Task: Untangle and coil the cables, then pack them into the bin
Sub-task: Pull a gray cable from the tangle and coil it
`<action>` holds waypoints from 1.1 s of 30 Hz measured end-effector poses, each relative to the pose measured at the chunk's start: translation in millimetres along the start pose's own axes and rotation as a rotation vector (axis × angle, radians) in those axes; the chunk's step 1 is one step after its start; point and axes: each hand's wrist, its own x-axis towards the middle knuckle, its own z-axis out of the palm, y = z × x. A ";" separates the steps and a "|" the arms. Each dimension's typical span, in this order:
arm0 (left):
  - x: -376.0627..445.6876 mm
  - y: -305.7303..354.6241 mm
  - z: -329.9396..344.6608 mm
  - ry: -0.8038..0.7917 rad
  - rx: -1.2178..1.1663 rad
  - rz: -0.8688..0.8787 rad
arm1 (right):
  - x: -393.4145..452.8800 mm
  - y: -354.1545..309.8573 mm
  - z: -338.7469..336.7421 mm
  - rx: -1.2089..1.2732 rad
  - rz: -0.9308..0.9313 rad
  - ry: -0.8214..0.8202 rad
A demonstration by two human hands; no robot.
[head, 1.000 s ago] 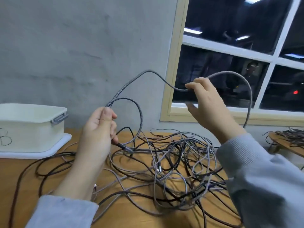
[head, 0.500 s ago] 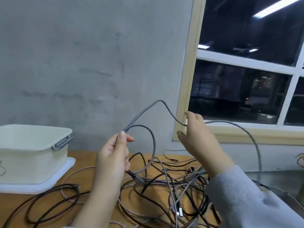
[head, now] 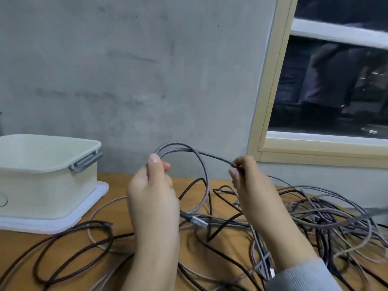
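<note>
Above the bench's middle, head view: left hand [head: 154,198] pinches a grey braided cable [head: 204,183] between thumb and curled fingers [head: 167,165], holding a loop of it. Loop hangs down; its silver plug end [head: 197,221] sits just right of the left hand. Right hand [head: 249,181], fingers curled, pinches the same cable where it runs across from the loop's top. Below both hands, a tangled heap of dark and grey cables [head: 315,217] spreads over the wooden bench [head: 117,192] toward its right edge; dark loops trail to the near left corner. Cream plastic bin with grey handle [head: 48,177] stands at the far left edge on a white lid [head: 88,208]. Grey wall and a window [head: 327,80] behind.
</note>
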 end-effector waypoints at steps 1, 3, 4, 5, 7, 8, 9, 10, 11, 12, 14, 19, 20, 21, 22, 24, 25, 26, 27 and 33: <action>3.2 -2.0 -0.9 0.036 0.005 0.031 | -2.8 3.8 5.3 0.024 0.018 0.031; 7.0 -5.7 -1.3 0.073 0.031 0.091 | -6.3 10.1 13.8 0.018 0.053 0.091; 8.0 -8.0 -0.5 0.078 0.044 0.112 | -6.9 12.4 16.8 -0.012 0.078 0.117; 9.0 -10.3 0.4 0.078 0.057 0.127 | -6.9 13.7 18.7 -0.051 0.112 0.139; 11.8 -14.3 0.7 0.073 0.079 0.147 | -6.2 14.3 19.8 -0.099 0.166 0.167; 13.4 -15.6 0.0 0.069 0.082 0.151 | -6.3 14.0 18.8 -0.101 0.176 0.170; 15.0 -16.5 -1.0 0.065 0.084 0.153 | -7.1 12.8 17.2 -0.097 0.179 0.158; 16.3 -16.9 -2.5 0.056 0.091 0.149 | -8.8 10.1 15.2 -0.094 0.175 0.132; 17.6 -16.9 -3.8 0.042 0.097 0.138 | -10.6 6.8 13.7 -0.095 0.168 0.100; 18.6 -17.0 -4.4 0.020 0.096 0.118 | -12.8 2.2 12.3 -0.106 0.160 0.064; 20.2 -18.5 -4.1 -0.053 0.085 0.068 | -16.9 -7.1 11.4 -0.161 0.133 0.009; 21.8 -19.5 -4.9 -0.217 0.015 0.001 | -22.0 -23.7 7.8 -0.262 0.025 -0.112; 22.6 -19.2 -6.2 -0.249 -0.013 -0.011 | -23.2 -25.5 6.2 -0.254 -0.006 -0.137; 23.8 -18.9 -7.8 -0.279 -0.031 -0.018 | -24.9 -27.0 5.1 -0.247 -0.034 -0.158; 24.8 -18.3 -9.2 -0.306 -0.038 -0.020 | -27.1 -28.8 4.0 -0.248 -0.056 -0.181; 26.5 -18.1 -12.0 -0.355 -0.019 -0.012 | -30.7 -29.9 5.5 -0.232 -0.094 -0.205; 27.3 -18.3 -13.5 -0.383 0.005 -0.005 | -31.4 -29.6 6.9 -0.220 -0.115 -0.199; 27.7 -18.8 -14.4 -0.416 0.026 0.002 | -31.2 -29.1 8.0 -0.217 -0.135 -0.189; 27.4 -19.2 -14.9 -0.455 0.047 0.003 | -30.5 -28.7 8.1 -0.215 -0.158 -0.179; 23.5 -25.7 -11.2 -0.596 0.268 0.100 | -24.0 -26.1 -0.4 -0.159 -0.246 -0.183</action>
